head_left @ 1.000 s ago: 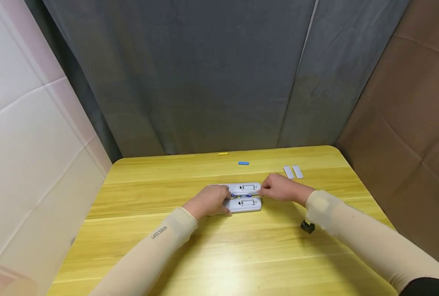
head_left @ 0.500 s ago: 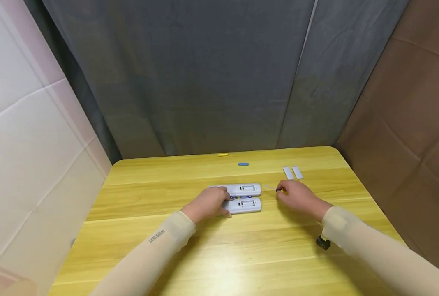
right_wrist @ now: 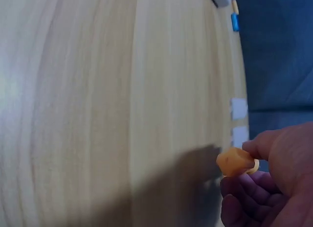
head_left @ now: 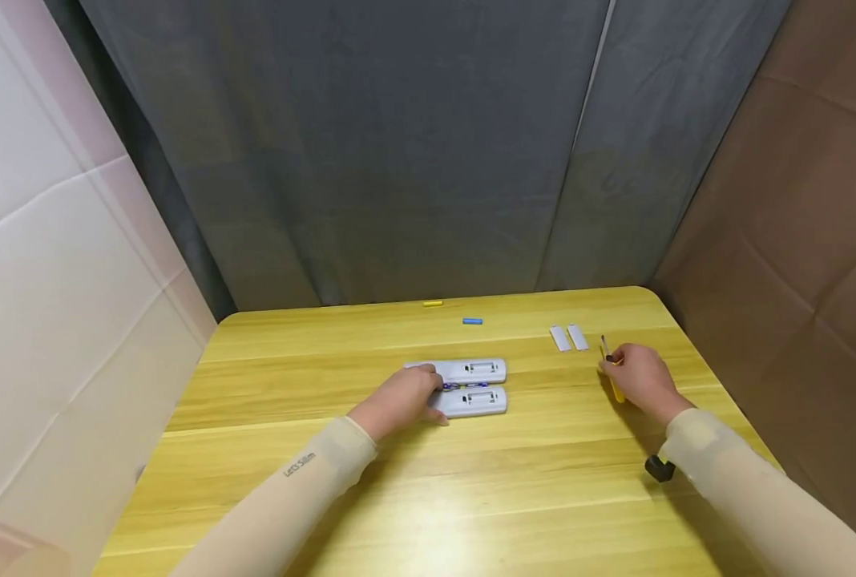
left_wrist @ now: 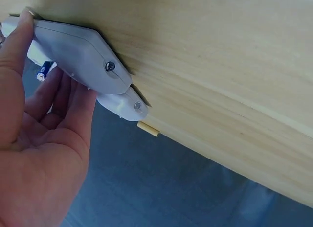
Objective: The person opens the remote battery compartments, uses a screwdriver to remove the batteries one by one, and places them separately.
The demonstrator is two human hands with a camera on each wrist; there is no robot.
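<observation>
Your right hand (head_left: 637,378) has come away from the 2 remotes (head_left: 469,386) since a sec ago: it was at their right end w/ the tool tip in the gap, now it's well off to the right, near the table (head_left: 413,481) edge, just past the 2 white covers (head_left: 568,337). It grips a yellow-handled screwdriver (head_left: 611,368), fingers curled round the handle, tip pointing away from you. So prying at the remotes looks paused, tool prob. being parked.

Your left hand (head_left: 402,397) hasn't moved: resting on the remotes' left end, thumb and fingers bracing them, not wrapped round them.

Remotes lie side by side mid-table, backs up, battery bays open. Blue battery (head_left: 472,321) & yellow battery (head_left: 433,304) sit far back, apart.

Left wrist view shows what head view can't: a battery end (left_wrist: 43,72) by your fingers, and a screw in each remote's end. Right wrist view shows the handle's orange butt (right_wrist: 235,161) pinched in your fingers; the blade is hidden there.
</observation>
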